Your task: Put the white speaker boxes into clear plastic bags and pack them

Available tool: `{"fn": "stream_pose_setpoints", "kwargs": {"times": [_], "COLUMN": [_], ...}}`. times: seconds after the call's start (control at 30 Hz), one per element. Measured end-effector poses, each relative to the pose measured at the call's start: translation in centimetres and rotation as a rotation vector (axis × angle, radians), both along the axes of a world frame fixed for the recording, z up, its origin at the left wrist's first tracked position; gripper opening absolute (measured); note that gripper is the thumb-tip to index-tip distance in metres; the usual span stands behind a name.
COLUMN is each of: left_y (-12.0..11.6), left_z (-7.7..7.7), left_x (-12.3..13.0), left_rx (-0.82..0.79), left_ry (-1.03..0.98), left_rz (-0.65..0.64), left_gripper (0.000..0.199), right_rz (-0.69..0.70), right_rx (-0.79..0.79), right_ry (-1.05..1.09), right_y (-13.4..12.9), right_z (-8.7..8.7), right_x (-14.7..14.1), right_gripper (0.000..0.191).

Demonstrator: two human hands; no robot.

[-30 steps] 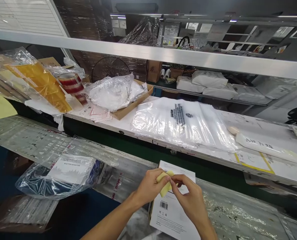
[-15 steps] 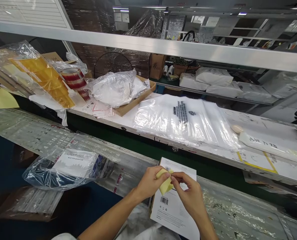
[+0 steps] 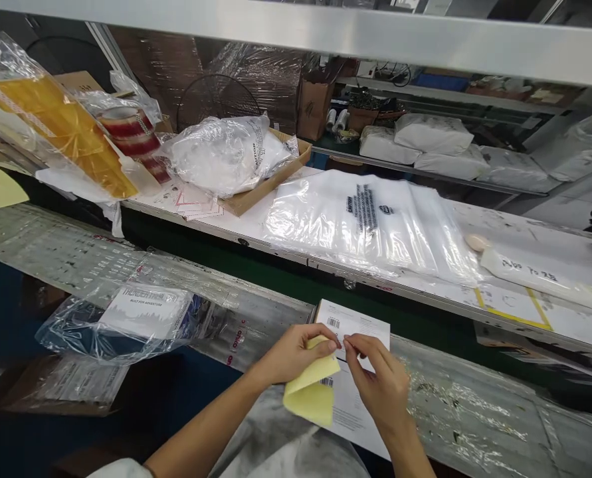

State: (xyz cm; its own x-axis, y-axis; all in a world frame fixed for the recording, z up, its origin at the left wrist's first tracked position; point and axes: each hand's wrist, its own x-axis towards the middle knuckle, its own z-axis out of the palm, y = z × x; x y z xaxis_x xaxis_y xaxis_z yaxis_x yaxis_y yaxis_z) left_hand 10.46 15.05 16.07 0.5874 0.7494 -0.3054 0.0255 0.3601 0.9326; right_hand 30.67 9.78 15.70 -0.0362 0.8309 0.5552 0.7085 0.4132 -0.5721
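Observation:
Yellow paper [image 3: 311, 392], folded over and hanging down, is pinched in my left hand [image 3: 303, 352]. Just to its right, my right hand [image 3: 378, 372] has thumb and index finger pressed together near the left fingertips; whatever sits between them is too small to make out. Beneath both hands lies a white printed box [image 3: 358, 408] with barcodes and small text, partly covered by the paper and my hands. It rests at the near edge of the taped grey surface [image 3: 270, 318].
A bagged white box [image 3: 146, 312] is at the left. Beyond a dark green gap, a white shelf [image 3: 246, 232] holds clear plastic bags [image 3: 365, 219], a cardboard tray [image 3: 270, 186] and red tape rolls [image 3: 131, 136]. A metal bar [image 3: 296, 30] crosses above.
The view has tilted down. The yellow paper, bunched between both hands before, now hangs open lower from my left hand, and my right fingers are off its main part.

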Motion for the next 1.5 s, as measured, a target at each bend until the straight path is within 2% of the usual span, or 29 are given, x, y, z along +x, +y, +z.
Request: {"fn": "stream_pose_setpoints", "kwargs": {"times": [0.1,0.23,0.37,0.5,0.6,0.67,0.9,1.03,1.17,1.27,1.4,1.5], "left_y": [-0.5,-0.8,-0.7,-0.6,-0.6,-0.7,-0.7,-1.0,-1.4,-1.4,-1.1,-1.0], "left_z": [0.0,-0.2,-0.2,-0.2,-0.3,-0.4,-1.0,-1.6,-1.9,-2.2,-3.3,-4.4], "left_x": [1.0,1.7,1.4,1.1,1.1,1.1,0.6,0.2,-0.2,-1.1,-2.9,-4.1], "left_rx": [0.074,0.184,0.233,0.276,0.335,0.393,0.533,0.559,0.471,0.310,0.168,0.087], "left_ry": [0.030,0.074,0.129,0.157,0.146,0.136,0.177,0.218,0.227,0.295,0.371,0.329], "left_rz": [0.080,0.143,0.154,0.170,0.125,0.076,0.022,-0.084,-0.148,-0.104,0.026,0.090], "left_gripper": [0.041,0.037,0.029,0.021,0.016,0.013,0.016,0.015,0.015,0.018,0.016,0.010], "right_rz": [0.009,0.057,0.145,0.190,0.180,0.167,0.191,0.225,0.299,0.265,0.105,0.137], "right_rx": [0.040,0.007,-0.142,-0.337,-0.479,-0.530,-0.499,-0.644,-0.806,-0.859,-0.748,-0.698], "right_ry": [-0.078,-0.107,-0.079,0.128,0.310,0.337,0.075,-0.007,0.073,0.162,-0.058,-0.219], "right_y": [-0.1,0.0,-0.3,-0.5,-0.4,-0.3,-0.4,-0.6,-0.4,0.6,2.3,3.3], "right_z": [-0.2,0.2,1.1,1.8,2.0,2.1,2.4,2.2,1.3,-0.1,-2.4,-3.6], "right_x": [-0.2,0.2,0.8,0.9,0.8,0.8,1.0,1.0,1.9,3.4,4.7,4.5], "right_gripper": [0.021,0.019,0.022,0.024,0.018,0.013,0.007,0.006,0.008,0.013,0.019,0.017]}}
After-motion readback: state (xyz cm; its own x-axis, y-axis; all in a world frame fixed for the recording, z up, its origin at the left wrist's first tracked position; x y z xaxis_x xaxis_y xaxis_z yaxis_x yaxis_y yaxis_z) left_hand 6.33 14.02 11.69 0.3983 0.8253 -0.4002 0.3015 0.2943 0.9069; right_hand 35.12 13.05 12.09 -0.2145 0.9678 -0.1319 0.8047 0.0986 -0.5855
